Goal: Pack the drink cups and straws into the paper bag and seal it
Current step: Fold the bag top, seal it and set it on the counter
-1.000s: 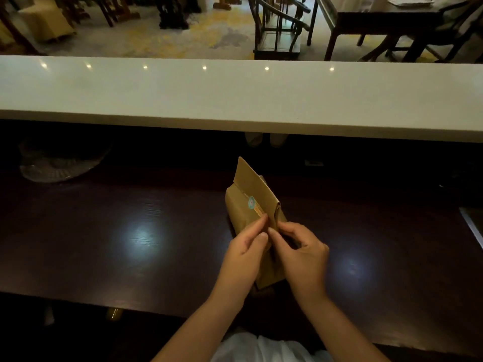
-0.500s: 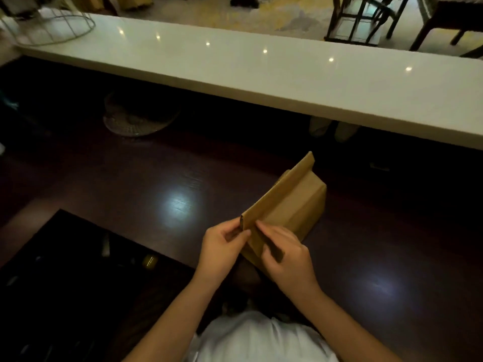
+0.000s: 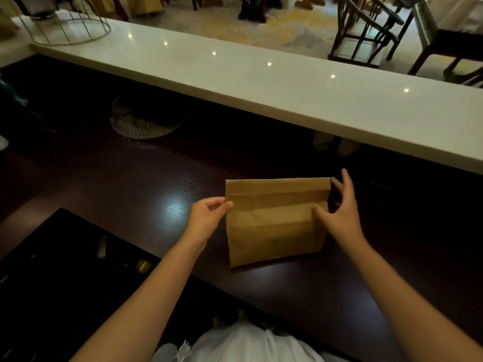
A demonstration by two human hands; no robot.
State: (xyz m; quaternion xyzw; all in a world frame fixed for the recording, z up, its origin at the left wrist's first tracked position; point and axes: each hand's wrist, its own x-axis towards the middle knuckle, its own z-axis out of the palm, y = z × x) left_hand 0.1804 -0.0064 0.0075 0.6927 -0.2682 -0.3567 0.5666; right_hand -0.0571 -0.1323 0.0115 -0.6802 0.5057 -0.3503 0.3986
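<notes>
A brown paper bag point(image 3: 274, 223) stands on the dark wooden counter point(image 3: 130, 184), its broad plain side facing me and its top folded over into flat bands. My left hand point(image 3: 207, 216) pinches the bag's left edge between thumb and fingers. My right hand point(image 3: 339, 207) holds the right edge, thumb on the front face, fingers spread behind the upper corner. No drink cups or straws show; whatever is in the bag is hidden. No sticker shows on this side.
A long white raised ledge point(image 3: 261, 82) runs across behind the counter. A wire basket point(image 3: 65, 24) stands on its left end. A woven mat point(image 3: 146, 121) lies on the counter at back left. A dark recessed area point(image 3: 65, 257) sits at lower left. Chairs point(image 3: 366, 30) stand beyond the ledge.
The bag has been turned from end-on to broadside, so the stickered flap no longer faces me. My hands have moved apart from the near end to the bag's left and right edges.
</notes>
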